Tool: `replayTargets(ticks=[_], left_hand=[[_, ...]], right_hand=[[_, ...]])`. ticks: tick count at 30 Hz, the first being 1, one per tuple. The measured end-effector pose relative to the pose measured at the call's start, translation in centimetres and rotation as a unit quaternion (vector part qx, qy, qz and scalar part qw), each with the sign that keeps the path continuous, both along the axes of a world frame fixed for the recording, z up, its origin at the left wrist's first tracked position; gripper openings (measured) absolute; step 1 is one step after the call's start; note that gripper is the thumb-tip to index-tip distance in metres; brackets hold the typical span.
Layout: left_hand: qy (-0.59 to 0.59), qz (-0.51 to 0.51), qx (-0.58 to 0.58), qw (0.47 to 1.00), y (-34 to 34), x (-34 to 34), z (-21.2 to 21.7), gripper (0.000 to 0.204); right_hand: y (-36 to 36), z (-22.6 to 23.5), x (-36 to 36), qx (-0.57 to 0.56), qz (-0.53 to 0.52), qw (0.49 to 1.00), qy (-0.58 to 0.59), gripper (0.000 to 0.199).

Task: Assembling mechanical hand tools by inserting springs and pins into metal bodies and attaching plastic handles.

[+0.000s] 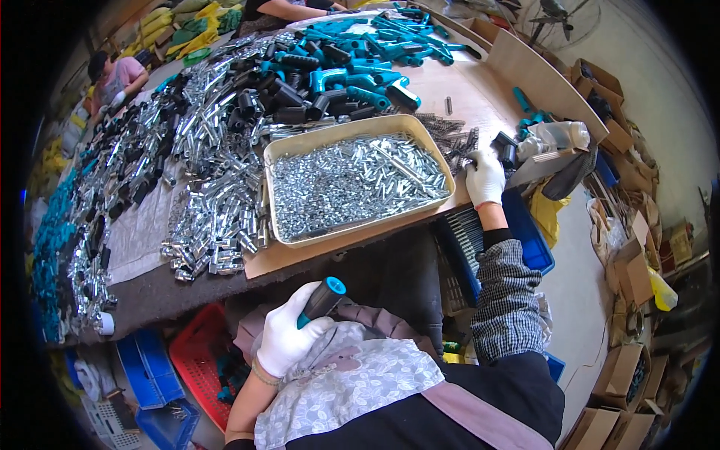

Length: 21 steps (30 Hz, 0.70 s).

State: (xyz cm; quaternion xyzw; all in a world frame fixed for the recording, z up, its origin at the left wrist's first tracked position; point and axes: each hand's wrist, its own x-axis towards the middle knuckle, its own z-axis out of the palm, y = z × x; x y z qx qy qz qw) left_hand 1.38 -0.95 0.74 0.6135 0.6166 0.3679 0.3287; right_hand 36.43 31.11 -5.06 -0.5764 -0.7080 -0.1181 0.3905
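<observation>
My left hand [289, 335], in a white glove, grips a black and teal tool handle [323, 298] over my lap, below the table edge. My right hand [484, 177], also gloved, reaches out to the table's right side and rests on a heap of small metal springs [452, 140], fingers curled down; what it holds is hidden. Just left of it stands a beige tray [355, 129] full of small shiny metal parts [352, 180].
Piles of silver metal fittings [214, 217], black grips [292, 97] and teal handles [375, 37] cover the table. A blue crate [529, 232] sits under my right arm, a red basket [199, 360] by my left knee. Cardboard boxes [630, 270] line the right. Other people work at the far side.
</observation>
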Motion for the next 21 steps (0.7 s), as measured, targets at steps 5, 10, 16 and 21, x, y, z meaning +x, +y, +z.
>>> replayTargets(ticks=[5,10,16,21], left_hand=[[-0.017,0.005,0.036,0.999,-0.4,-0.3,-0.4,0.070],[-0.016,0.007,0.015,1.000,-0.2,-0.6,-0.3,0.074],[-0.024,0.004,0.036,0.999,0.6,-0.9,-0.2,0.067],[-0.031,-0.007,0.022,0.999,0.8,-1.6,1.5,0.061]], right_hand=[[0.5,-1.2,0.5,-0.048,-0.025,0.987,0.154,0.016],[0.7,-1.0,0.5,0.002,-0.020,0.969,0.247,0.019],[-9.9,4.8,-8.6,-0.120,0.271,0.880,0.370,0.013],[-17.2,8.7,-15.4,-0.216,0.569,0.784,0.123,0.015]])
